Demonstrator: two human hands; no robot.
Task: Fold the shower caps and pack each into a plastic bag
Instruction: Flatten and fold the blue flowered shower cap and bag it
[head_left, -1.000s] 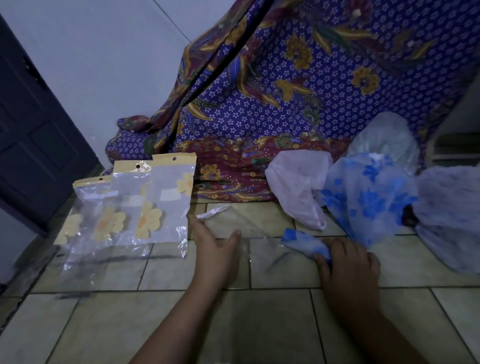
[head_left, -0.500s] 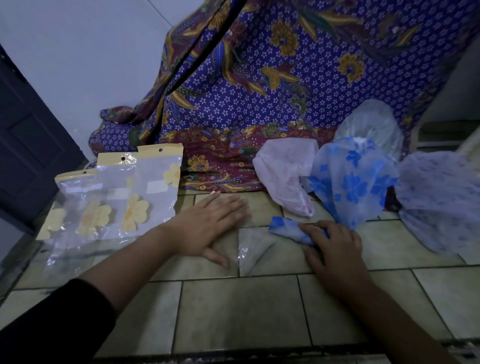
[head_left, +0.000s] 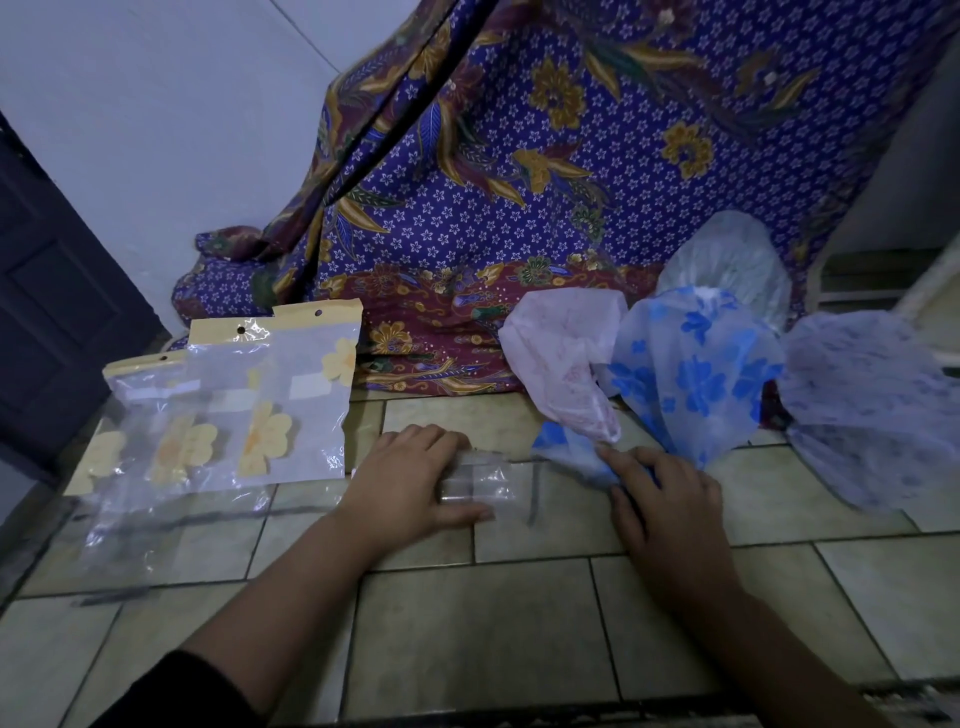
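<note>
Head view, left hand (head_left: 410, 478) gripping clear bag (head_left: 485, 483), folded blue cap (head_left: 569, 454) just beside

— What can't you see well?

— The left grip (head_left: 410, 478) lies over one end of the clear bag (head_left: 483, 486), so that end is hidden. The right grip (head_left: 670, 499) covers part of the folded blue cap (head_left: 569, 454).

— And at the back?

— The big blue flower cap (head_left: 696, 374) hides the bottom of the clear cap (head_left: 727, 260). The pale purple cap (head_left: 878, 410) runs off the right edge. The flowery cloth (head_left: 519, 208) is cut off at the top, and the dark door (head_left: 57, 312) at the left. The white labels on the yellow-topped bags (head_left: 270, 410) are too small to read.
</note>
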